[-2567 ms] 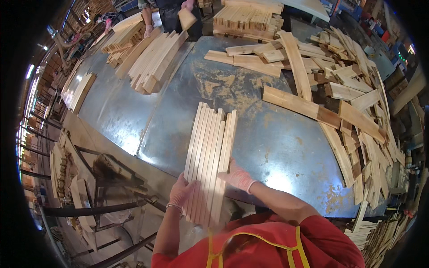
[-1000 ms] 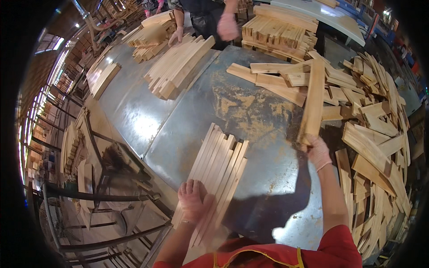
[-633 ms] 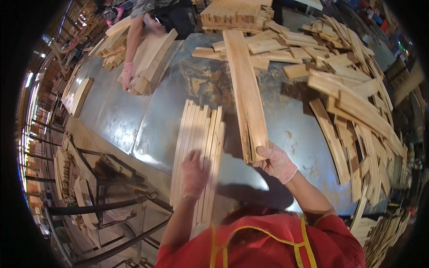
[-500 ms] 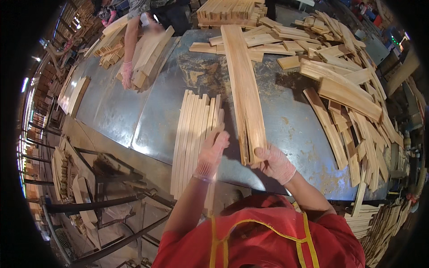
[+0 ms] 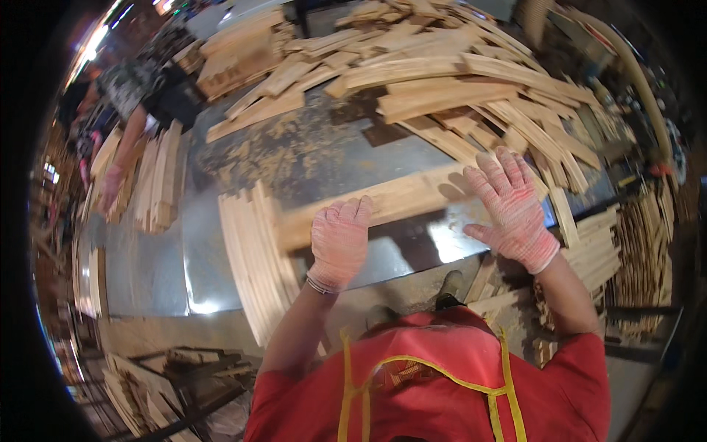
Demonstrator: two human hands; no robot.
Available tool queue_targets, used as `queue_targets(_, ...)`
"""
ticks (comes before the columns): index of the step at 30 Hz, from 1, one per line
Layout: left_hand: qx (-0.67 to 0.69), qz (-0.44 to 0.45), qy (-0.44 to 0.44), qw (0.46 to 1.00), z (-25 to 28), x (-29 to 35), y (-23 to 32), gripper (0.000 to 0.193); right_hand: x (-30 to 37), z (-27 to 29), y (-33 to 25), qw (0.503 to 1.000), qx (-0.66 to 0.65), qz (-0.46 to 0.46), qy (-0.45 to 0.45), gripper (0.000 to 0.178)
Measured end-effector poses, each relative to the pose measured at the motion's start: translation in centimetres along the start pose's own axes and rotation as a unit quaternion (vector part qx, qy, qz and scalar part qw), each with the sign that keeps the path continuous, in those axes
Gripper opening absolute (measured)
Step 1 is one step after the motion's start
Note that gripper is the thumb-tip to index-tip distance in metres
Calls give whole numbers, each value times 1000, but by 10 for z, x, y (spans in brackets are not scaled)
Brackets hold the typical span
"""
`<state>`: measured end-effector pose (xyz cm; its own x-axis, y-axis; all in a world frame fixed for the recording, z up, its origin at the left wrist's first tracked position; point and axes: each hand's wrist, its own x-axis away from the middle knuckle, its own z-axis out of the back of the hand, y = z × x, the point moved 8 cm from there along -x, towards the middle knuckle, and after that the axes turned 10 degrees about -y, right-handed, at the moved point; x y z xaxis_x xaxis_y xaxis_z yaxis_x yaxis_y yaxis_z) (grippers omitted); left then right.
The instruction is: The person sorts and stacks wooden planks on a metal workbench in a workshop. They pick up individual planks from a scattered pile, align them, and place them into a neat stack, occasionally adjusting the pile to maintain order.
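A long pale wooden board (image 5: 412,197) lies crosswise in front of me, slightly blurred, its left end beside a stack of narrow wooden strips (image 5: 254,250). My left hand (image 5: 340,243), in a pinkish knit glove, has its fingers together and bent over the near edge of the board; the thumb is hidden. At the board's right end is my right hand (image 5: 512,212), gloved alike, fingers stretched out and thumb apart. Whether its palm touches the wood I cannot tell.
A metal-topped table (image 5: 221,269) carries sawdust (image 5: 276,151) and a large heap of loose boards (image 5: 449,99). At the far left, a co-worker's gloved hand (image 5: 112,184) is beside another group of boards (image 5: 159,177). Stacked strips (image 5: 641,250) stand at the lower right.
The board has swung from pointing away from me to lying crosswise. My left hand has come onto it from beside the strips, and my right hand has loosened from its end. The view has shifted right.
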<state>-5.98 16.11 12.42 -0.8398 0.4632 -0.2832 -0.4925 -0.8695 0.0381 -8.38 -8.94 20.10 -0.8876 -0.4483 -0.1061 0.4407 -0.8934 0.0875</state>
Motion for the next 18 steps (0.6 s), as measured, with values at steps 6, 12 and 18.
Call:
queue_targets(6, 77, -195, 46, 977, -14, -83, 111, 51, 123, -100, 121, 944, -187, -181, -203, 106)
queue_targets(12, 18, 55, 88, 994, -105, -213, 122, 71, 264, -147, 203, 916, -132, -374, -59, 102)
queue_targets(18, -54, 187, -103, 976, -175, -314, 125, 96, 354, -180, 290, 868, -118, -481, -44, 96)
